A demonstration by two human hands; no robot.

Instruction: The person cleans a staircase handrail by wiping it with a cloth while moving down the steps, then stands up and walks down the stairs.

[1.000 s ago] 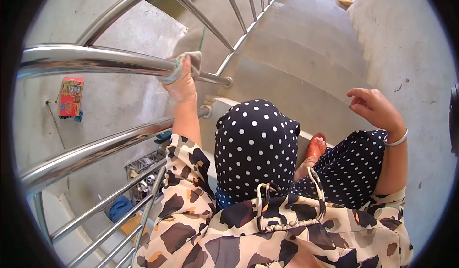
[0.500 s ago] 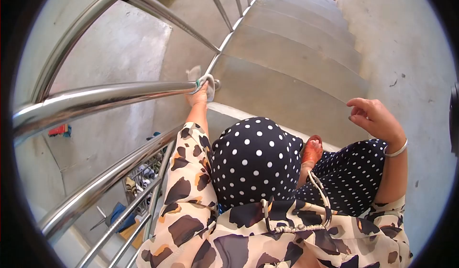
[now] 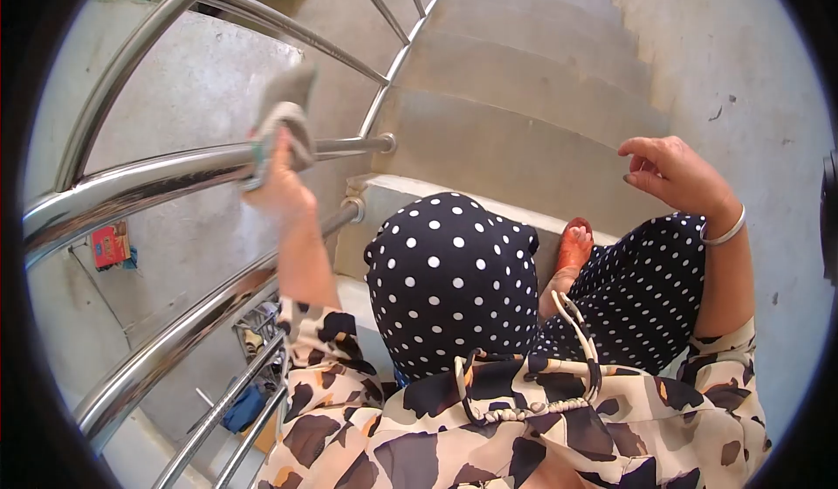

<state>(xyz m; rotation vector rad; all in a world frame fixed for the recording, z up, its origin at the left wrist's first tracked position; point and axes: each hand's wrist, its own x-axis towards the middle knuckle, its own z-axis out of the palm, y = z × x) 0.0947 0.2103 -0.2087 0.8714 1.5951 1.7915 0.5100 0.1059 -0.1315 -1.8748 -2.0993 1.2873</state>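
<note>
The left hand (image 3: 281, 183) was closed around a grey cloth (image 3: 293, 124), pressing it to the upper rail (image 3: 157, 176) of the staircase railing, short of the rail's far end at the round metal collar (image 3: 387, 143). One digit lay along the cloth; the other fingers were too blurred or hidden to place. Part of the cloth stood up loose above the rail's upper edge.

The right hand (image 3: 676, 175) was apart from the railing, its fingers loosely bent, with no object visible in it; whether the thumb met a fingertip could not be told. Below it, the foot (image 3: 573, 251) rested near the pale front edge of a step (image 3: 476, 196).

Wiping well here seemed to call for cloth on both the top and the underside of the round rail, with even pressure and the wrist following the curve. Gathering the loose flap into the palm would probably have given fuller contact, and the joint at the collar likely needed a fingertip through the cloth. With steps dropping away ahead, a steady stance and a modest reach looked wiser than leaning out.
</note>
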